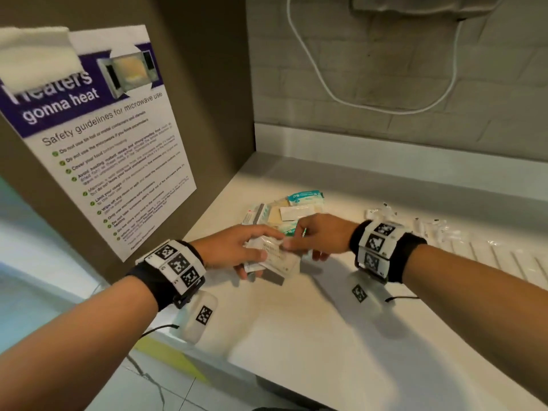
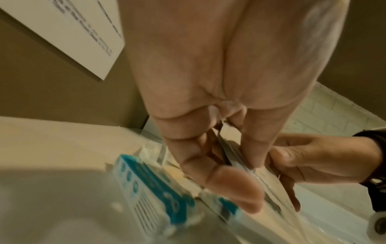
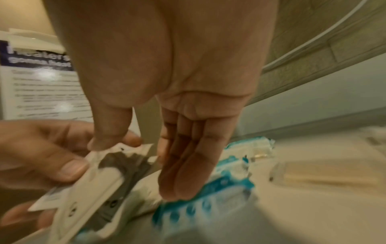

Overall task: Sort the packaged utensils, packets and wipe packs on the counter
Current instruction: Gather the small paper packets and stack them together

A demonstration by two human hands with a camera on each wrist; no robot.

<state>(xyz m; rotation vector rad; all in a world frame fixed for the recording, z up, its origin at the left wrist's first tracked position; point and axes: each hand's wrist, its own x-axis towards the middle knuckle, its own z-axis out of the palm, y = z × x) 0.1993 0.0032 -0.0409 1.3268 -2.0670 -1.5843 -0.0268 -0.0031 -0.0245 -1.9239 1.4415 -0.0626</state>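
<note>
A small stack of flat white packets (image 1: 271,259) is held above the counter (image 1: 311,336) in the left hand (image 1: 234,250), pinched between the thumb and curled fingers. From the right, the stack's upper edge is pinched by the right hand (image 1: 320,235) with thumb and forefinger, the remaining fingers (image 3: 188,165) being kept straight and together. Behind the hands, a pile of teal-and-white wipe packs (image 1: 305,198) is seen; the print on the packets is blurred beyond reading.

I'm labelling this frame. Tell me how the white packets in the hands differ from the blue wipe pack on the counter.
The white packets are held off the counter by the left hand and right hand; the blue wipe pack lies untouched behind. The packets are white and grey; the pack has blue print. Both are flat and sealed.
</note>
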